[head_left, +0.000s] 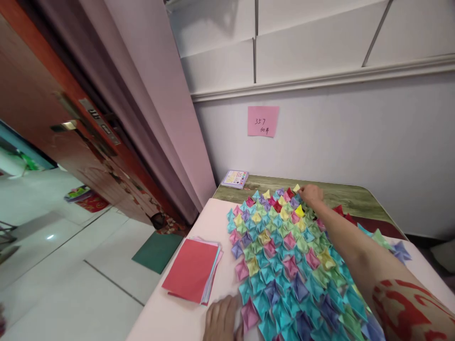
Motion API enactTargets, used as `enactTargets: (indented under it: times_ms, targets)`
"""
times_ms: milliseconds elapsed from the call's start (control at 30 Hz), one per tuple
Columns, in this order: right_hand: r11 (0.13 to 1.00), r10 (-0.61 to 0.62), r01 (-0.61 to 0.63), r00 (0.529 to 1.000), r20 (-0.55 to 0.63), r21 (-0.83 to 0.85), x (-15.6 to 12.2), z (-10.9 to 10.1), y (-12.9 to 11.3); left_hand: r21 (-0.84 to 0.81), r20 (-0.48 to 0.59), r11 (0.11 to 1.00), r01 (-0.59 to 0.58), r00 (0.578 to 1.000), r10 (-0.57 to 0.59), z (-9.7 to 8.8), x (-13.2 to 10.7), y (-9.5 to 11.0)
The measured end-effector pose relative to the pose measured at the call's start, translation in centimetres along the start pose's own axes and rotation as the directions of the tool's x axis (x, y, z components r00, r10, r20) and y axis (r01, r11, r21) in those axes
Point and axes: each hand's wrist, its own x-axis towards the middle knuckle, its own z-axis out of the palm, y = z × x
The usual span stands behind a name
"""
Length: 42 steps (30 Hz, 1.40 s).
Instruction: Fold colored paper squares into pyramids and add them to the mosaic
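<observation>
Folded paper pieces in blue, green, pink, purple and yellow stand in close rows over the table. At the far end of these rows, my right hand is closed, its fingertips pinching a pale yellow folded paper piece. My right forearm reaches across the right side of the rows and hides some pieces. My left hand lies flat at the near edge, beside a pink folded piece, fingers stretched out and holding nothing. A stack of coloured paper sheets, red on top, lies just beyond it.
More folded pieces lie right of my forearm. A small pile of printed cards sits at the table's back left corner. A pink note hangs on the wall. An open wooden door and a green mat are left.
</observation>
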Motion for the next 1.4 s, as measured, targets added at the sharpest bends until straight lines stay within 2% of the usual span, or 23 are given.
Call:
enactTargets:
  times_ms: [100,200,267,367,433,533,667,733,833,933,1033,1133,1200,1267,1333,1400]
  targets:
    - [0.998,-0.003,0.006,0.998,-0.056,0.058,-1.2,-1.9,-0.1,-0.025,0.041,0.998,-0.063,0.997,0.064,-1.4,0.8,-0.4]
    - [0.987,-0.01,0.037,0.985,-0.173,0.154,-2.9,-5.3,0.0,-0.077,0.086,0.997,-0.011,0.996,0.018,-2.9,1.5,0.0]
    - [0.969,-0.029,0.088,0.968,-0.249,0.23,-4.6,-8.0,0.0,-0.11,0.074,0.994,0.017,0.997,-0.009,-3.6,1.9,0.6]
    - [0.925,-0.072,0.19,0.937,-0.341,0.328,-9.3,-11.5,0.3,-0.151,0.047,0.987,0.048,0.998,-0.042,-4.3,2.4,1.3]
    - [0.898,-0.104,0.25,0.921,-0.375,0.364,-14.1,-12.6,0.6,-0.173,0.071,0.982,0.076,0.995,-0.065,-4.9,2.9,1.7]
    - [0.789,-0.184,0.382,0.895,-0.407,0.482,-23.2,-11.9,1.2,-0.224,0.11,0.967,0.125,0.989,-0.103,-5.9,3.7,2.2]
    - [0.719,-0.321,0.439,0.898,-0.302,0.539,-35.5,-8.7,2.5,-0.358,0.131,0.915,0.186,0.98,-0.148,-7.2,4.4,2.6]
    - [0.704,-0.375,0.448,0.893,-0.247,0.55,-40.5,-7.4,3.5,-0.459,0.114,0.86,0.222,0.975,-0.191,-7.7,4.4,2.6]
    - [0.699,-0.415,0.462,0.884,-0.215,0.546,-45.7,-6.6,5.4,-0.571,0.059,0.769,0.288,0.948,-0.311,-8.3,4.2,2.6]
    - [0.715,-0.395,0.45,0.892,-0.221,0.536,-48.7,-6.5,7.8,-0.564,0.02,0.752,0.342,0.916,-0.402,-9.0,4.6,1.9]
    - [0.761,-0.326,0.4,0.916,-0.233,0.51,-50.0,-6.4,9.8,-0.514,-0.031,0.746,0.425,0.859,-0.511,-9.5,6.0,0.1]
    - [0.784,-0.299,0.366,0.931,-0.211,0.502,-50.6,-6.1,10.1,-0.445,-0.067,0.728,0.521,0.792,-0.607,-9.4,7.7,-2.4]
    - [0.775,-0.297,0.354,0.935,-0.194,0.524,-50.9,-5.8,9.2,-0.314,0.06,0.686,0.656,0.735,-0.676,-9.0,8.3,-3.6]
    - [0.75,-0.317,0.363,0.931,-0.181,0.553,-51.2,-5.7,7.8,-0.257,0.185,0.646,0.719,0.693,-0.697,-8.4,8.5,-4.2]
    - [0.721,-0.355,0.386,0.919,-0.171,0.576,-51.5,-5.7,6.6,-0.261,0.234,0.628,0.733,0.679,-0.696,-7.8,8.2,-4.3]
    - [0.695,-0.389,0.407,0.906,-0.166,0.593,-51.6,-5.8,5.8,-0.283,0.238,0.611,0.739,0.671,-0.702,-7.3,7.8,-4.3]
